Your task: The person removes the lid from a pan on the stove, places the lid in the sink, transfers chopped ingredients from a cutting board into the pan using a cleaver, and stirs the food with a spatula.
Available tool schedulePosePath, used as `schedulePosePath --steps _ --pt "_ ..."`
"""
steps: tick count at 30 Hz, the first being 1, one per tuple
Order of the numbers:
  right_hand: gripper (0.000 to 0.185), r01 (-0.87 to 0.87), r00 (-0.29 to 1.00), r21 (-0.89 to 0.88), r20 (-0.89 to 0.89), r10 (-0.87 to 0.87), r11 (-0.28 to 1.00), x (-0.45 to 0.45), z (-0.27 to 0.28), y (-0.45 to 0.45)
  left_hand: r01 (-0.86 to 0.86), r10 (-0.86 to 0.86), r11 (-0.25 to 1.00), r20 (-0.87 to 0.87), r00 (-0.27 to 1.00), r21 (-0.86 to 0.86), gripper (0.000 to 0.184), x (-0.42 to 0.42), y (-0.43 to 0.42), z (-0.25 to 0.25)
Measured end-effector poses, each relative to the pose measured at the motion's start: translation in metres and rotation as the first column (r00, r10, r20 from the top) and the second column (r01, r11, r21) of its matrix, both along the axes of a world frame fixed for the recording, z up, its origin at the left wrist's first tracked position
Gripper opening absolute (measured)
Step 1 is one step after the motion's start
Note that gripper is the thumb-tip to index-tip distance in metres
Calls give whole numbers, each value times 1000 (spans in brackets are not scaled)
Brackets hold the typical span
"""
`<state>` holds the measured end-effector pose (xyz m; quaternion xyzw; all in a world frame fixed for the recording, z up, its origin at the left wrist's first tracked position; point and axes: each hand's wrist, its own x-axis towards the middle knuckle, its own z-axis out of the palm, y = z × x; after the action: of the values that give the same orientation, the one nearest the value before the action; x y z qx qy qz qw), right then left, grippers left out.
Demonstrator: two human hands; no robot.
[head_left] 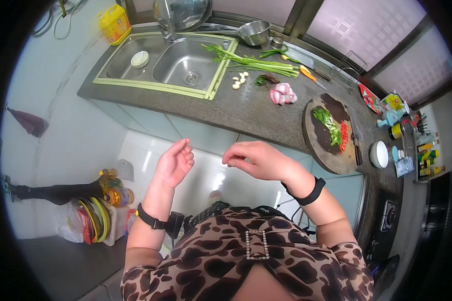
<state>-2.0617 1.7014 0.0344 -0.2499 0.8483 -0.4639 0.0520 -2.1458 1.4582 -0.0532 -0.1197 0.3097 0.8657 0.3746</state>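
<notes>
My left hand (177,161) is raised in front of the counter, palm toward me, with its fingers curled in and nothing seen in them. To its right, my right hand (253,159) hangs bent at the wrist, its fingers loosely curved and the thumb apart, holding nothing. Neither hand touches the counter. Beyond them on the dark worktop lie celery stalks (263,65), garlic cloves (240,80) and a pink-and-white bundle (283,94). A round chopping board (311,143) carries chopped greens (327,125) and chopped red pepper (343,136). A knife (357,150) lies at the board's right edge.
A double sink (186,90) with a white bowl (140,59) in it is at the left. Behind the celery are a saucepan (255,33) and an orange-handled knife (308,73). Another white bowl (379,154), seasoning bottles (398,131) and a gas stove (389,215) stand right.
</notes>
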Motion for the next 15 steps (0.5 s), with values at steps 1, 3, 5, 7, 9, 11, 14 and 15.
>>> schedulePosePath --steps 1,3,5,7,9,11,14,15 --pt "12 5 1000 -5 4 -5 1000 -15 -2 -4 -12 12 1000 -11 1000 -22 14 -13 -6 4" --pt "12 9 1000 -14 9 -9 1000 -43 -10 -5 0 -1 999 -21 1000 -39 14 -38 -13 8" --pt "13 43 999 -22 -2 -43 999 -68 -16 -4 -11 8 999 -61 998 -37 14 -63 -17 10" --pt "13 47 992 -52 121 -40 998 -93 -21 -1 2 -5 999 -67 998 -50 14 -88 -17 15" --pt "13 92 974 -109 216 -67 990 -119 -26 1 -18 10 998 -123 992 -58 14 -115 -16 17" --pt "13 81 958 -219 286 -16 972 -146 -33 6 10 -20 998 -148 989 -67 14 -144 -16 17" --pt "15 106 942 -317 334 6 942 -187 -47 12 -33 12 994 -196 981 -105 14 -182 -16 25" --pt "16 100 941 -382 336 38 919 -202 -49 15 -17 -6 994 -199 980 -112 14 -193 -14 28"
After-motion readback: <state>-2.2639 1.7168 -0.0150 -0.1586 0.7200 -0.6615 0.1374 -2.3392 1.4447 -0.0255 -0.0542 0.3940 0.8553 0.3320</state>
